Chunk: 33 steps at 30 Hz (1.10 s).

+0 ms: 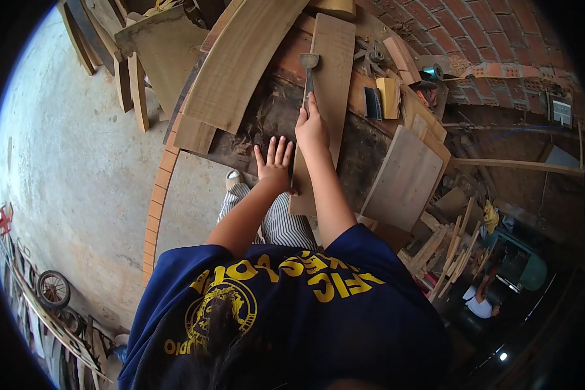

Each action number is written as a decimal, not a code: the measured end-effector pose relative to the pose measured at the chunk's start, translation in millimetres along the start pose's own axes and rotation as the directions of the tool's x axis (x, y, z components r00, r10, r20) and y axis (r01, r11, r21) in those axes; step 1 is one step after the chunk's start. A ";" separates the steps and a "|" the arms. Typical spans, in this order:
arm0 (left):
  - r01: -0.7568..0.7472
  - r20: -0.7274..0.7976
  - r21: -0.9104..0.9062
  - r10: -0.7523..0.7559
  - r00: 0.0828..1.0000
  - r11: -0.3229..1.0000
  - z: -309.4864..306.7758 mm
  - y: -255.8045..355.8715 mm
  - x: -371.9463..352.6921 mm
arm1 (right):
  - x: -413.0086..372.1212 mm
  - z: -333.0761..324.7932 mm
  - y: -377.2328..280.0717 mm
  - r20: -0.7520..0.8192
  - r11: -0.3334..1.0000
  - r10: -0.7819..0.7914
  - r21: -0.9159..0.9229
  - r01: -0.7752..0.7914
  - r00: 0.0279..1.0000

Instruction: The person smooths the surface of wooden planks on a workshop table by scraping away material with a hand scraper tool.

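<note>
Where the flat-headed tool [309, 61] lies: over the long plank [332, 49], its flared metal head pointing away from the person and its shank running back into the right hand [313, 132].
Right hand's grip: clamped on the tool's handle, index finger stretched forward along it, forearm reaching over the plank.
Left hand [275, 170]: palm down, grip apart, fingers fanned just beside the plank's left edge, thumb close to that edge; whether it presses on anything, I cannot tell.
Surface [363, 153]: dark, worn wood beneath the plank.
Left of the plank: a broad board [244, 62], set well apart from the tool.
Right of the plank: a yellow block [389, 97] just beside a dark block [372, 103], a spoked metal piece [369, 58] beyond them, and a flat board [406, 175] nearer the person.
Clothing: a navy shirt [286, 312] with yellow lettering, striped trousers [289, 224].
Floor [78, 162]: pale grey, with a wheel [53, 290] at the lower left.
Background: a red brick wall [487, 32]; at the lower right, another person [479, 303] in white.
</note>
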State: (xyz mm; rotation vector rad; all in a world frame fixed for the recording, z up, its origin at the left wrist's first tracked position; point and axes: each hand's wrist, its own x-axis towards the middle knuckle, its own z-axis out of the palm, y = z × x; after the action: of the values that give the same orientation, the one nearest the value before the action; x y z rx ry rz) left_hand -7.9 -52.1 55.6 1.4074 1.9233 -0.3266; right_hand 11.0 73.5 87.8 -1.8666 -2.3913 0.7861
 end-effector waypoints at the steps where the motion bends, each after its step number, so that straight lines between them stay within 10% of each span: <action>1: -0.003 0.000 0.002 0.003 1.000 1.000 -1.4 0.1 0.3 | -9.5 5.2 3.3 -0.016 1.000 -0.007 0.019 0.008 1.000; 7: -0.013 0.012 0.008 0.012 1.000 1.000 1.8 -0.1 1.9 | 36.2 -1.4 3.9 -0.171 0.967 -0.153 0.178 0.183 0.973; 33: -0.020 0.026 0.058 0.019 0.999 0.998 1.5 1.0 2.4 | 79.0 -47.8 -12.7 0.066 0.945 0.024 0.324 -0.044 0.998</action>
State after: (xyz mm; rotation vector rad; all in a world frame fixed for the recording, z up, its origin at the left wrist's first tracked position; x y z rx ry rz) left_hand -6.7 -50.9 53.1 1.4517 1.8925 -0.3918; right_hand -8.8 161.4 111.3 -1.7764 -2.1021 1.1743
